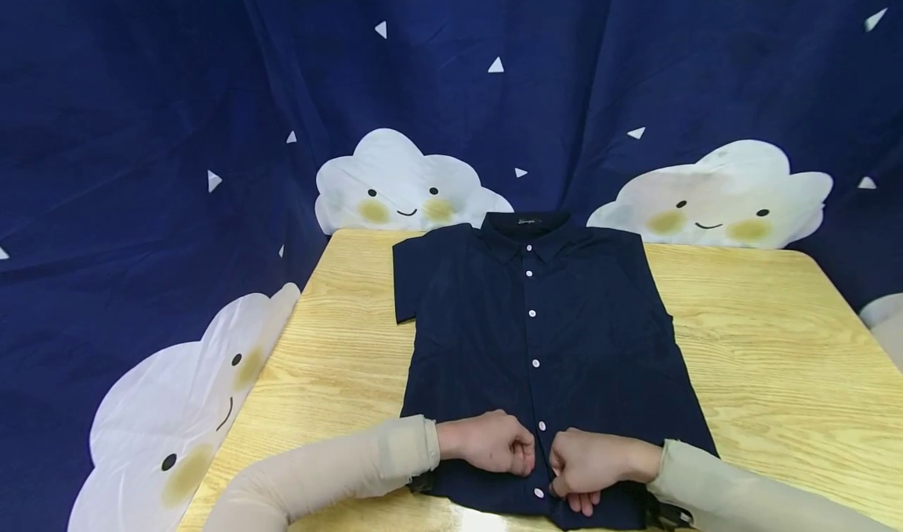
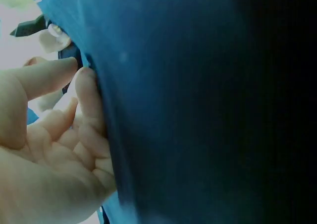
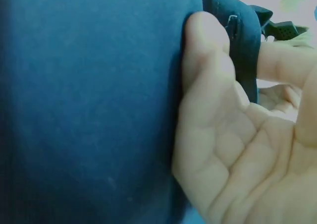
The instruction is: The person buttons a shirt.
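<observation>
A dark navy short-sleeved button-up shirt lies front up on the table, collar at the far end. White buttons run down its middle. My left hand is over the lower front, left of the button line, and pinches the front edge between thumb and finger. Just across the line, my right hand pinches the opposite edge. In the right wrist view, a buttonhole shows on the strip between its thumb and index finger. One button sits between the hands near the hem.
The light wooden table extends on both sides of the shirt. Behind and to the left hangs a navy curtain with smiling clouds and white triangles. A short sleeve spreads at the shirt's left; no sleeve sticks out at its right.
</observation>
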